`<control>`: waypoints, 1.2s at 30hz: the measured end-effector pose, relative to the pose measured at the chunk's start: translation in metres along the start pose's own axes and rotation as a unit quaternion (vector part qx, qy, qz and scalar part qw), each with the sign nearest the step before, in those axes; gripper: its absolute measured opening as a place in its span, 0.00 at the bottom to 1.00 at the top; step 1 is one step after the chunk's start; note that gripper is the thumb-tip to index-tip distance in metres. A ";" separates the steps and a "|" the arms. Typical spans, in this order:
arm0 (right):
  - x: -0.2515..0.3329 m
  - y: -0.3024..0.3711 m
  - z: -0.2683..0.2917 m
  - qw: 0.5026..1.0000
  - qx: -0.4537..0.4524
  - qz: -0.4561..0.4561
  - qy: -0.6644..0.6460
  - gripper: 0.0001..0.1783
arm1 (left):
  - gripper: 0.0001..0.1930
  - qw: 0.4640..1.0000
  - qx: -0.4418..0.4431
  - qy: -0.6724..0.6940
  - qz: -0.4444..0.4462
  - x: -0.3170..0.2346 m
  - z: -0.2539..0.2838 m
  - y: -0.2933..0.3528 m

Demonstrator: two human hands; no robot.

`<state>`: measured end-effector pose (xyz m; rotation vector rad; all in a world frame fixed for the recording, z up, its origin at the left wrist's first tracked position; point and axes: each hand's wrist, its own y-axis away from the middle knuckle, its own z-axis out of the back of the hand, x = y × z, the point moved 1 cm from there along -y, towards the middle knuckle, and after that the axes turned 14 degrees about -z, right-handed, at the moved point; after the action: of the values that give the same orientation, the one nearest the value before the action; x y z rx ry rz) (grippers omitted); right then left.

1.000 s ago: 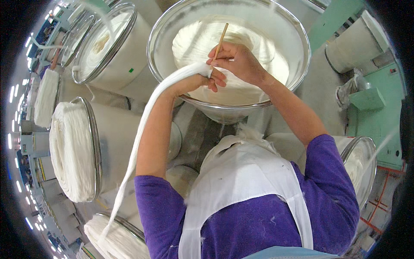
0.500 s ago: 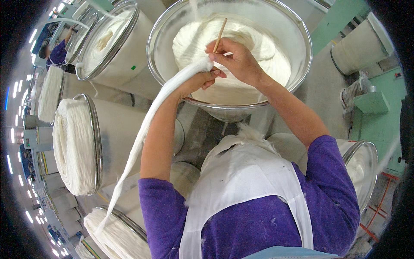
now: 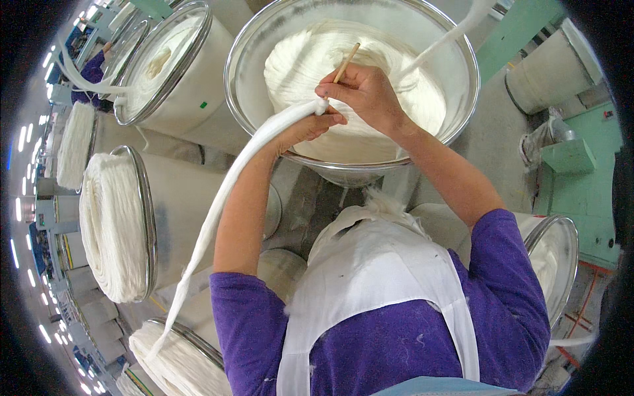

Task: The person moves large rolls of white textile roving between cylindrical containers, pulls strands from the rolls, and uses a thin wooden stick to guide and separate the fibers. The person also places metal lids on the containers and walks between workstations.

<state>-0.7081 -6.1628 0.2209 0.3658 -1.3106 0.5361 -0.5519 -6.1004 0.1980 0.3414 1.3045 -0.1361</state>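
My left hand [image 3: 309, 128] is closed round the end of a thick white fibre sliver [image 3: 210, 228]. The sliver drapes over my left forearm side and runs down to a coiled can [image 3: 178, 356] at the lower left. Pinched in my right hand [image 3: 366, 94] is a thin wooden stick [image 3: 347, 63], its upper end pointing up and right. The stick's lower end is beside the sliver's end, partly hidden by my fingers. Both hands are over the near part of a big round can [image 3: 247, 72] holding coiled white sliver [image 3: 300, 63].
Another sliver strand [image 3: 446, 43] rises from the big can toward the upper right. More sliver cans stand at the left, one with a tall coil [image 3: 109, 228], and one at the right [image 3: 561, 264]. Green machinery [image 3: 584, 185] is at the right. Another person [image 3: 89, 79] is at the far left.
The loose strand above the big can has swung from its top left to the upper right. The stick has tilted further right and dipped slightly. Both hands stay nearly in place.
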 end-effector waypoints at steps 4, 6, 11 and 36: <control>0.001 0.001 0.003 0.999 0.018 -0.032 0.008 0.14 | 0.14 1.000 0.007 0.029 -0.004 0.002 0.002 0.000; 0.002 0.001 0.003 0.998 0.037 -0.013 -0.042 0.14 | 0.11 0.999 -0.005 0.031 0.027 0.001 0.004 0.001; 0.001 0.001 0.003 1.000 0.006 -0.001 -0.006 0.15 | 0.13 1.000 -0.016 0.000 0.008 -0.002 0.003 0.003; -0.010 0.002 0.009 0.998 -0.016 -0.008 -0.058 0.13 | 0.12 0.995 0.034 -0.095 0.019 0.003 0.001 0.003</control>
<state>-0.7177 -6.1677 0.2134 0.3858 -1.4249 0.4861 -0.5491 -6.0975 0.1960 0.4009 1.1072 -0.1771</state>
